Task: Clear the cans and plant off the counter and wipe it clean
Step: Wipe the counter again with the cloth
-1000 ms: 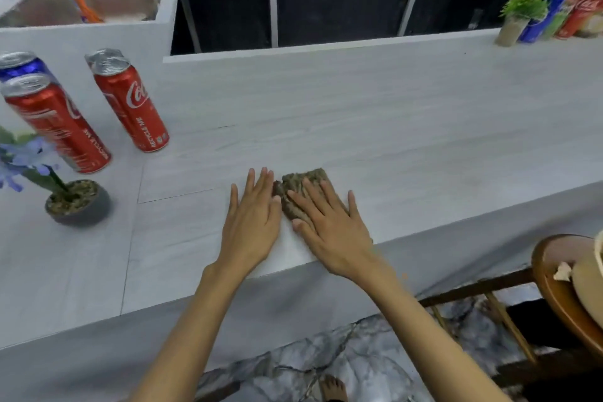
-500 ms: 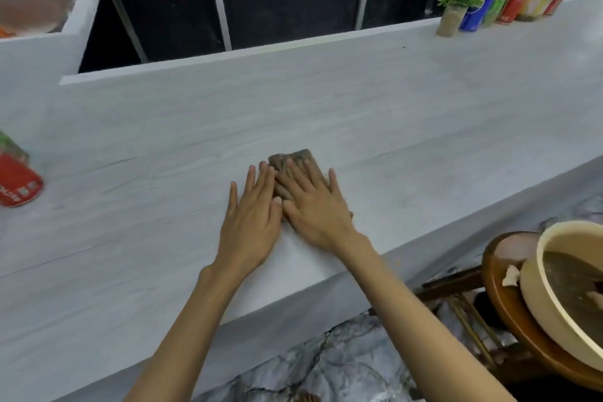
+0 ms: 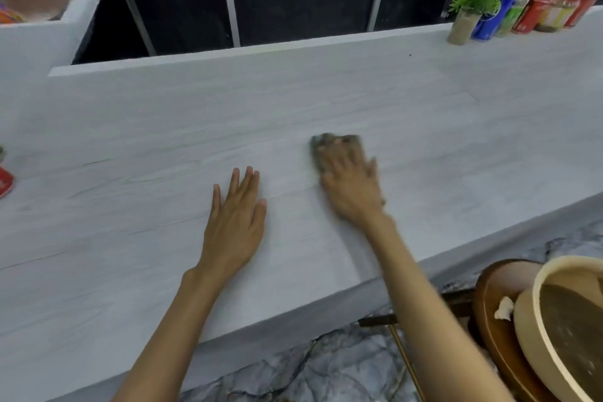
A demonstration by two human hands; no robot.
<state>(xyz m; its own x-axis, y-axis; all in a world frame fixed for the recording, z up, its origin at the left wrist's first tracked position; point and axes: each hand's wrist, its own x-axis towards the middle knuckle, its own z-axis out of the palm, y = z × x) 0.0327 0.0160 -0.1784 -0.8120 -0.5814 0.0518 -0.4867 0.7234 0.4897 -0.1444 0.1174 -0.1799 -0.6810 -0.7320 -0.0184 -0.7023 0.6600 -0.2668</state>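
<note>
The cloth (image 3: 336, 148) lies flat on the counter (image 3: 424, 140), near its middle and right of centre. It is a small, dark, folded pad. It looks soft and light and should slide easily on the smooth top under light downward pressure. Hold it with a flat palm over its centre rather than by a pinched corner. Motion blur hides its outline, so its long axis cannot be told with certainty; it appears to run left to right, with the far edge showing past the fingertips.

The right hand (image 3: 350, 186) presses down on the cloth, fingers extended and close together, pointing away from the person. It does not pinch the cloth. The left hand (image 3: 233, 222) rests flat on bare counter just left of the cloth and apart from it, fingers straight and slightly fanned, holding nothing. It likely serves as a brace.

The middle of the counter carries no objects. The plant (image 3: 471, 11) and a row of cans (image 3: 535, 5) stand together at the far right edge. A red can (image 3: 5, 181) shows partly at the left edge. Judged from this, wiping of the cleared middle is in hand.

A basin (image 3: 561, 320) of murky water sits on a stool (image 3: 489, 313) at the near right, below the counter.
</note>
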